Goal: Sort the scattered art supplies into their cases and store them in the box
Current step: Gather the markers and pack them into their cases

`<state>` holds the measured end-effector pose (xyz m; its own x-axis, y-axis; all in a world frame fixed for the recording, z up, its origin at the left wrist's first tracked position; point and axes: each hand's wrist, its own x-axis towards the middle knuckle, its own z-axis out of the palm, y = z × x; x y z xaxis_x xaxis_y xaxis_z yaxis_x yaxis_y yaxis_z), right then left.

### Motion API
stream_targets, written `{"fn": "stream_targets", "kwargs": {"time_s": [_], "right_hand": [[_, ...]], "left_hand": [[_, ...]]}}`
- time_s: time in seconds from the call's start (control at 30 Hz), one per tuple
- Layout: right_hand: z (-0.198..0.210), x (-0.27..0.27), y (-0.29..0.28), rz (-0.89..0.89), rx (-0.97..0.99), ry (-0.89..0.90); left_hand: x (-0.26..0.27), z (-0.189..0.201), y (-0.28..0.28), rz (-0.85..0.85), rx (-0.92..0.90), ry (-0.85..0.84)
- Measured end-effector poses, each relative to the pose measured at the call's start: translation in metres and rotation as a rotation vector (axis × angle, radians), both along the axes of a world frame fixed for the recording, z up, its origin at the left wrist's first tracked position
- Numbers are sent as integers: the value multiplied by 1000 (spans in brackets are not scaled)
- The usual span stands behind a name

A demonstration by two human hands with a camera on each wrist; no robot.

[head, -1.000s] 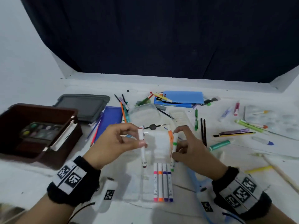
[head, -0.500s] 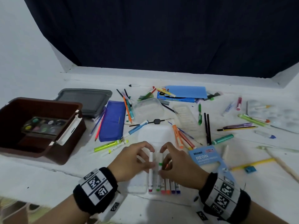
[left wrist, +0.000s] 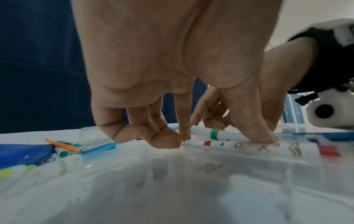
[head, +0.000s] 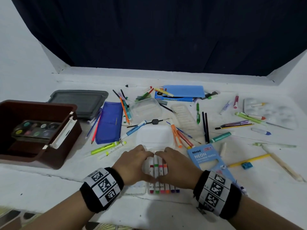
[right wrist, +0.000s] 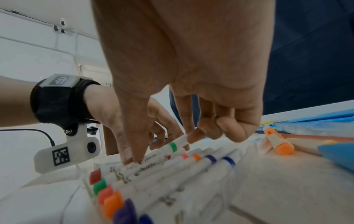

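A clear marker case lies open at the near edge, its white lid folded back. Several white markers with coloured caps lie side by side in it. My left hand pinches a red-banded marker with forefinger at its far end and thumb on the barrel, pressed down at the row's left edge. My right hand pinches a green-banded marker the same way, its far end a little raised beside the red one. The two hands nearly touch over the case.
A brown box holding a paint palette stands at the left, with a grey lid behind it. A blue pouch, a neon pencil box, a water colour box and several loose pens lie scattered beyond.
Both hands have come down from above the table onto the case. The red and green markers, held upright a second ago, now lie along the row in the case.
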<state>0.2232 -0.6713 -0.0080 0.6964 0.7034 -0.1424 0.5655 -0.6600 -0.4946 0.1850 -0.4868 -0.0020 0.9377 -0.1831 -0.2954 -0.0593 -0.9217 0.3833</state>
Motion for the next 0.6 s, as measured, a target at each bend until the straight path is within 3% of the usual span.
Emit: {"fn": "stream_targets", "kwargs": {"time_s": [0.27,0.6], "right_hand": [[-2,3,-2,-7,-104,49],[8,6,7,-2,-211,-33]], "left_hand": [[3,4,7,-59,103,88],[1,3,0,-26,245,11]]}}
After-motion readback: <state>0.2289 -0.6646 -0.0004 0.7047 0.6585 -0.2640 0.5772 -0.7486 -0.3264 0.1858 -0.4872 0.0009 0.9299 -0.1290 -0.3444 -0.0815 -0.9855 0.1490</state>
